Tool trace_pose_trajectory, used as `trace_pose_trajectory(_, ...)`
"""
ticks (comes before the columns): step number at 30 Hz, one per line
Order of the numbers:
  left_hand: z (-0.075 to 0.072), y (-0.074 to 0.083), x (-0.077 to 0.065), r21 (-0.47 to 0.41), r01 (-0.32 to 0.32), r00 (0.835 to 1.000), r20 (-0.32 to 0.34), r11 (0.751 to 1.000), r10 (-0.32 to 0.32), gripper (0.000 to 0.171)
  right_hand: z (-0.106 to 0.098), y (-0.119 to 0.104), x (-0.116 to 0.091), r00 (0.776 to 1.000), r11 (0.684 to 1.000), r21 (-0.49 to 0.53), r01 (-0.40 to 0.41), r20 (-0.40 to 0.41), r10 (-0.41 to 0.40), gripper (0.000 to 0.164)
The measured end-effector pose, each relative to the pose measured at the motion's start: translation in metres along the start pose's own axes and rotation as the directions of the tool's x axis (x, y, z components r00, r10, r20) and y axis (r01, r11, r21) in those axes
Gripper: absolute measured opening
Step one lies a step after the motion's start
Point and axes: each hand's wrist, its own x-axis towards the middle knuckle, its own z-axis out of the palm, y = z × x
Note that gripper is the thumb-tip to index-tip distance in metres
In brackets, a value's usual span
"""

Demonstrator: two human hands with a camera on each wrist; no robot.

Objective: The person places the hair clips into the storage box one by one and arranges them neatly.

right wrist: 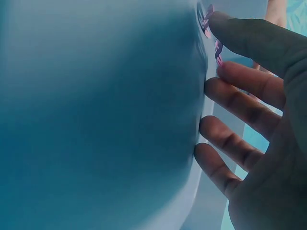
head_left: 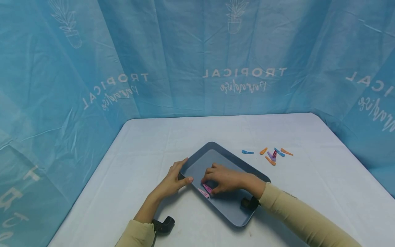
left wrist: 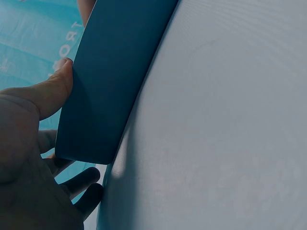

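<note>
Your relaxed left hand (head_left: 172,180) touches the grey tray (head_left: 213,152) at nine o'clock, its splayed fingers clear only from the left wrist. At eight o'clock inside, beside a nearer pink clip (head_left: 203,193), your right hand (head_left: 226,178) pinches a farther pink clip (head_left: 207,188), thumb part-hiding it from the right wrist; only the head view shows loose clips (head_left: 274,154), outside at two o'clock.

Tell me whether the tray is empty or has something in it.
Not empty: the tray has two pink clips inside its rim, at the right hand, which may hide more.
</note>
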Motion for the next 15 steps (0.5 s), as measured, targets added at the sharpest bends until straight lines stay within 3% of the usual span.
trace_pose_trajectory(15, 0.0003, 0.0017, -0.0005, -0.002, 0.013, 1.000, -0.008, 1.000, -0.013, 0.079, 0.0035, -0.0009, 0.0008, 1.000, 1.000, -0.027, 0.001, -0.012, -0.001, 0.045)
